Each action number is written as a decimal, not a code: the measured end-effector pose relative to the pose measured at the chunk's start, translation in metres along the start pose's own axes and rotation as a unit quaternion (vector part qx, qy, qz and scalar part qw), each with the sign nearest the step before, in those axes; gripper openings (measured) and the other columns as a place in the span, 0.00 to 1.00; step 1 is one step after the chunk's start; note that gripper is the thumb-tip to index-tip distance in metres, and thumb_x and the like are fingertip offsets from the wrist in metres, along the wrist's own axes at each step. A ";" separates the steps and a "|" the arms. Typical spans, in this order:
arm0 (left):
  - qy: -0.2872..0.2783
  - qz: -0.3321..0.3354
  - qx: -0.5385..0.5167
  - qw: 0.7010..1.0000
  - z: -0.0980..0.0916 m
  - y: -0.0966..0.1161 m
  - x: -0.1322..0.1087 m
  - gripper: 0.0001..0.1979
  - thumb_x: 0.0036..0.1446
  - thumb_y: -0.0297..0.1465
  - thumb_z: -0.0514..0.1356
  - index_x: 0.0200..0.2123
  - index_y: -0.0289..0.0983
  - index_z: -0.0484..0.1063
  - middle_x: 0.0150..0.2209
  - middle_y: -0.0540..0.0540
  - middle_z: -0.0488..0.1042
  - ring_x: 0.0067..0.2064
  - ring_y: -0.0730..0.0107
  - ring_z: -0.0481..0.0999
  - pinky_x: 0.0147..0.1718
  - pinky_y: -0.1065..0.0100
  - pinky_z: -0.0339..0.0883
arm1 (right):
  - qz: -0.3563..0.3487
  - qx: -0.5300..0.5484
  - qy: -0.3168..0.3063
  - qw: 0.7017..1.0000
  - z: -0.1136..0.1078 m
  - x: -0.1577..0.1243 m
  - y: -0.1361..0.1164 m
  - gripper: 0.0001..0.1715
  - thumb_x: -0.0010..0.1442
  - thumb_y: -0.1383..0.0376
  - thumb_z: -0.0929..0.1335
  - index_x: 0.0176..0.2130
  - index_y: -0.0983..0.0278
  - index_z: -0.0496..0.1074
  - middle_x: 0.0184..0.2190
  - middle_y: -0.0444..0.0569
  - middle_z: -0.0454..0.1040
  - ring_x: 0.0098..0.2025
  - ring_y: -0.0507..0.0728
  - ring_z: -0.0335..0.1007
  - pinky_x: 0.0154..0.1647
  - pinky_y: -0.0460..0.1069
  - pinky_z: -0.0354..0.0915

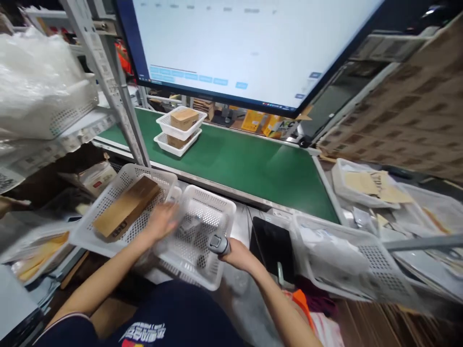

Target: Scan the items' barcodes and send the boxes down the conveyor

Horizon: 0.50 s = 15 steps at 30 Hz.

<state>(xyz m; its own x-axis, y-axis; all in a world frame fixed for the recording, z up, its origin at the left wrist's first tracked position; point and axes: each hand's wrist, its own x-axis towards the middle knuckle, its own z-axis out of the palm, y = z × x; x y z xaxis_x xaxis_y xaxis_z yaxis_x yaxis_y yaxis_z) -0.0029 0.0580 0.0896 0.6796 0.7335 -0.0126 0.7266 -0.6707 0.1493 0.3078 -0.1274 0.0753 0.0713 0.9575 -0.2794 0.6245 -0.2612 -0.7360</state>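
My right hand is closed around a grey handheld barcode scanner. The scanner's head is over the right side of a white perforated plastic basket, in which several small things lie, too blurred to name. My left hand is at that basket's left side, next to a larger white basket. Motion smears its fingers, so I cannot make out whether they grip anything. A long brown cardboard box lies tilted in the larger basket.
A green conveyor belt runs behind the baskets, bearing two stacked white trays with cardboard boxes. A large monitor hangs above. A black tablet-like panel and a basket of white bags are on the right. A metal post stands left.
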 end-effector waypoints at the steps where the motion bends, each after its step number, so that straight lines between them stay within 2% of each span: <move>1: 0.027 -0.070 0.001 0.997 -0.015 -0.019 0.002 0.38 0.74 0.39 0.63 0.81 0.32 0.62 0.81 0.27 0.61 0.81 0.38 0.60 0.81 0.41 0.51 | 0.006 -0.012 -0.010 1.000 0.003 -0.002 0.005 0.09 0.47 0.70 0.76 0.32 0.62 0.78 0.31 0.47 0.80 0.37 0.63 0.77 0.37 0.52 0.62; 2: 0.046 -0.139 0.004 0.989 -0.028 -0.041 0.003 0.44 0.72 0.41 0.67 0.82 0.30 0.57 0.83 0.24 0.56 0.83 0.34 0.56 0.81 0.37 0.49 | 0.011 -0.023 -0.015 1.000 0.005 -0.004 0.008 0.09 0.48 0.69 0.76 0.33 0.62 0.78 0.32 0.48 0.80 0.37 0.63 0.77 0.37 0.52 0.62; 4: 0.047 -0.257 -0.014 0.965 -0.047 -0.082 0.000 0.59 0.63 0.41 0.76 0.84 0.27 0.47 0.84 0.18 0.47 0.83 0.24 0.50 0.79 0.28 0.47 | 0.012 -0.033 -0.003 0.999 0.008 -0.007 0.011 0.10 0.51 0.66 0.76 0.37 0.62 0.79 0.37 0.50 0.80 0.40 0.64 0.78 0.40 0.53 0.65; 6: 0.026 -0.322 -0.056 0.945 -0.056 -0.112 -0.008 0.64 0.58 0.36 0.80 0.84 0.25 0.47 0.82 0.13 0.50 0.81 0.18 0.53 0.77 0.24 0.49 | 0.002 -0.021 0.024 0.999 0.009 -0.007 0.008 0.11 0.52 0.65 0.75 0.39 0.62 0.80 0.40 0.52 0.80 0.44 0.65 0.78 0.44 0.54 0.69; 9: 0.042 -0.355 -0.103 0.928 -0.060 -0.133 -0.019 0.56 0.59 0.31 0.79 0.81 0.23 0.53 0.77 0.14 0.62 0.77 0.21 0.65 0.75 0.33 0.59 | -0.023 0.018 0.057 0.998 0.003 -0.008 -0.001 0.13 0.51 0.62 0.76 0.39 0.61 0.80 0.41 0.53 0.80 0.45 0.67 0.78 0.48 0.57 0.72; 12: 0.089 -0.363 -0.171 0.912 -0.074 -0.134 -0.029 0.48 0.65 0.32 0.74 0.79 0.25 0.56 0.70 0.23 0.75 0.67 0.39 0.80 0.67 0.49 0.75 | -0.060 0.073 0.100 0.991 -0.008 -0.013 -0.007 0.20 0.50 0.57 0.77 0.43 0.61 0.81 0.43 0.53 0.81 0.47 0.68 0.79 0.52 0.60 0.74; 14: 0.116 -0.346 -0.266 0.892 -0.089 -0.130 -0.036 0.36 0.74 0.35 0.64 0.78 0.25 0.59 0.61 0.30 0.84 0.55 0.49 0.87 0.56 0.54 0.83 | -0.084 0.115 0.113 0.983 -0.016 -0.018 -0.009 0.24 0.52 0.52 0.78 0.45 0.62 0.80 0.45 0.54 0.83 0.48 0.69 0.80 0.54 0.62 0.76; 15: 0.126 -0.332 -0.300 0.886 -0.097 -0.125 -0.038 0.31 0.78 0.36 0.56 0.76 0.25 0.62 0.56 0.32 0.86 0.51 0.52 0.88 0.52 0.54 0.85 | -0.094 0.139 0.114 0.979 -0.020 -0.019 -0.011 0.27 0.53 0.50 0.79 0.47 0.62 0.80 0.45 0.55 0.83 0.49 0.69 0.81 0.54 0.62 0.76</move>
<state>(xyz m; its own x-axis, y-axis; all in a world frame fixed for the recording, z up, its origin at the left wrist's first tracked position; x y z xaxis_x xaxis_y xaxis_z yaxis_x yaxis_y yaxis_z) -0.1297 0.1244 0.1672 0.0242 0.9961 -0.0848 0.7224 0.0412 0.6902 0.3155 -0.1405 0.1009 0.1659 0.9861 -0.0009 0.4104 -0.0699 -0.9092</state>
